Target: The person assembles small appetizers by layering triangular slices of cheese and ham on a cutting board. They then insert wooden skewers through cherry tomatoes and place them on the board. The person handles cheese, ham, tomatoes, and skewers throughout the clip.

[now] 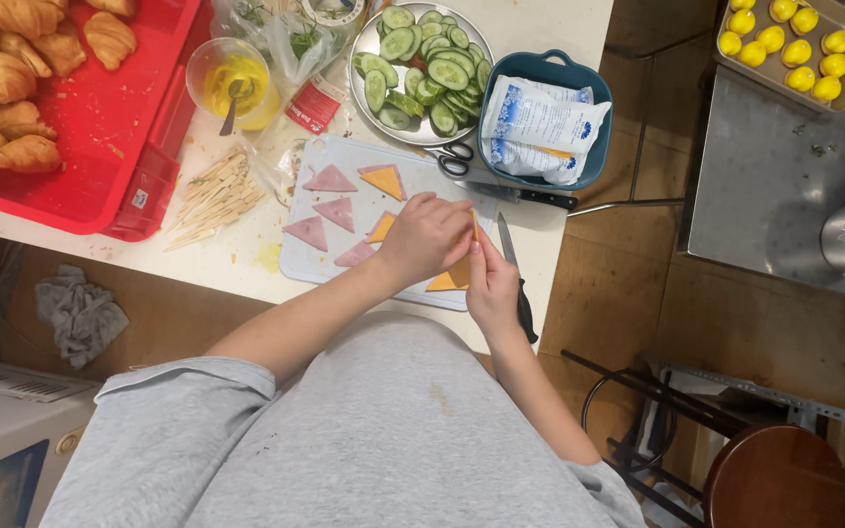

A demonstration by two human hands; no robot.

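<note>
My left hand [426,237] and my right hand [490,284] meet over the near right part of a pale cutting board [297,262]. Between their fingers is a thin wooden skewer [474,227] held upright. Just under the hands lie orange cheese triangles [449,279]. Pink ham triangles [329,180] and another cheese triangle [384,180] are spread over the board to the left. A black-handled knife [512,274] lies along the board's right edge, beside my right hand.
A pile of wooden skewers [213,198] lies left of the board. Behind it are a plate of cucumber slices [422,68], a blue dish with white packets [543,117], scissors [454,158], a second knife [525,196], a cup of yellow sauce [232,83] and a red tray of croissants [22,78].
</note>
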